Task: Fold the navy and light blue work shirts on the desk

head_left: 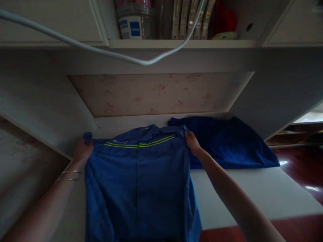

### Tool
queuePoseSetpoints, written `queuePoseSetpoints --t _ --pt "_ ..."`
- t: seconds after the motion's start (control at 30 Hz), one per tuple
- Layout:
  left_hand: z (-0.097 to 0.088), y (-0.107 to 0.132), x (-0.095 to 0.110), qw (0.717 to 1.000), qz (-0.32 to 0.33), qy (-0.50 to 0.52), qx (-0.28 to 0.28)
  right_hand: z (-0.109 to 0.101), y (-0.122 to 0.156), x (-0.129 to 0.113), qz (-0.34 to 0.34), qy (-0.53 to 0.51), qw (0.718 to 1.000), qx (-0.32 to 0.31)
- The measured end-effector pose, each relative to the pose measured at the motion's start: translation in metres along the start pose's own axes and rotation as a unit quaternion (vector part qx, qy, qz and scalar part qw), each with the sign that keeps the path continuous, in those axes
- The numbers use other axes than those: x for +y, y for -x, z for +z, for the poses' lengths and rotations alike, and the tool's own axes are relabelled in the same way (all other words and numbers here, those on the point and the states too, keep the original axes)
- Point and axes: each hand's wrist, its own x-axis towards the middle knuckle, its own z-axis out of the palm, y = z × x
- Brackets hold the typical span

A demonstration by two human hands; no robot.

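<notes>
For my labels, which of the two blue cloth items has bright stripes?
The shirt held in the left hand and right hand: yellowish stripes cross its chest. The darker blue cloth on the right shows none.

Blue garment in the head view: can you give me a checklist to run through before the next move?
1. Left hand grip on the blue garment: ok, at an upper corner.
2. Right hand grip: ok, at the opposite upper corner.
3. Front facing the camera: ok.
4. Whole garment in frame: not ok, bottom edge cuts it off.
5. Contact with the dark blue cloth: cannot tell, they overlap in view.
</notes>
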Motion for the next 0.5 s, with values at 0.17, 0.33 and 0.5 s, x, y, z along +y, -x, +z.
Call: queuePoseSetpoints --t 0.17,0.33,0.5 --pt "-0.013 0.014 -0.038 0.954 0.190 -0.225 0.056 0.043 0.019 -0.004 0.058 0.083 0.994 -0.047" --pt "0.075 0.032 -0.049 0.933 0.194 -0.277 -0.120 0.070 0.062 -0.015 -0.270 0.321 0.907 -0.049" --pt "0.120 -0.004 -0.057 0.928 0.195 -0.279 -0.152 0.102 0.095 0.007 -0.350 0.421 0.783 -0.295"
